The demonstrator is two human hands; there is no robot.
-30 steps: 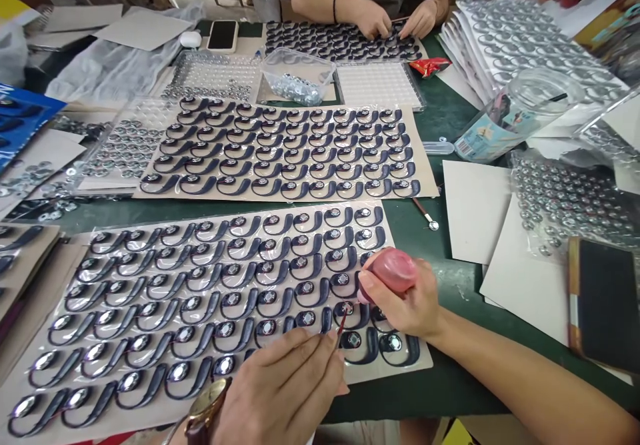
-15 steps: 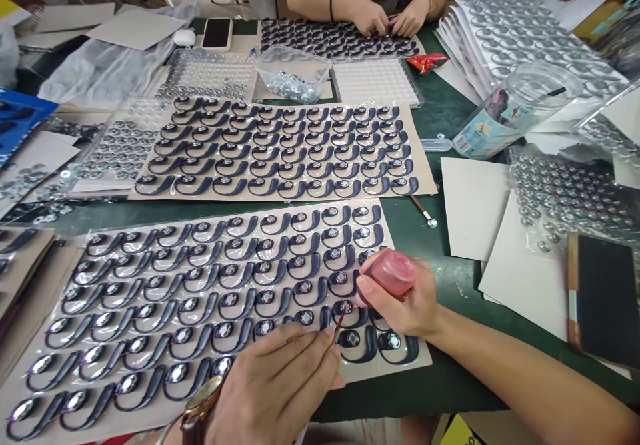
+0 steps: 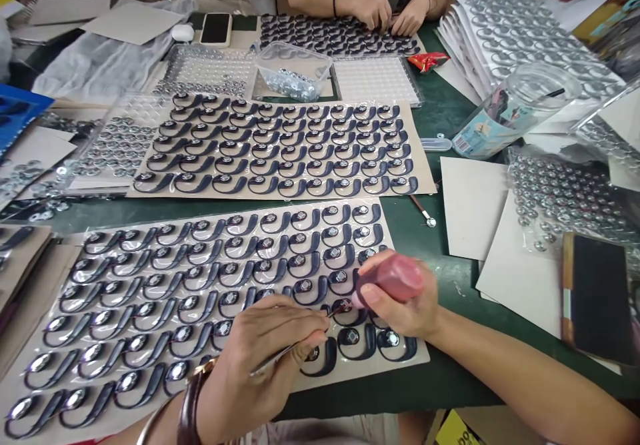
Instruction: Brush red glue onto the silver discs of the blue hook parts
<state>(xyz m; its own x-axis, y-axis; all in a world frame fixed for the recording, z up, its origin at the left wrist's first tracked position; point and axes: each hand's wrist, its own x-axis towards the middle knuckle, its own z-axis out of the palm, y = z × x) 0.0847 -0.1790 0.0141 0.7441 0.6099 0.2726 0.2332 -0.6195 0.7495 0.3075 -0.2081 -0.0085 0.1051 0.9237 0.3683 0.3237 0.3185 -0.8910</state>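
The left hand point(image 3: 270, 352) pinches a thin brush point(image 3: 300, 342) whose shaft runs up and to the right, its tip meeting the mouth of the small pink bottle point(image 3: 395, 278) that the right hand point(image 3: 400, 302) grips closed, tilted on its side with its opening toward the left hand. Both hands hover over the near right corner of the card of dark ear hooks point(image 3: 200, 285) on the desk point(image 3: 425, 132); the hooks nearest the brush tip lie just below and between the hands, closer to the left.

Quick count: three cardboard sheets of dark hook pieces, near sheet point(image 3: 150, 285), middle sheet point(image 3: 280, 148), far sheet point(image 3: 335, 35). One pink bottle point(image 3: 395, 278), one thin brush point(image 3: 295, 346), one phone point(image 3: 215, 28), one clear tub point(image 3: 293, 72), four hands total.
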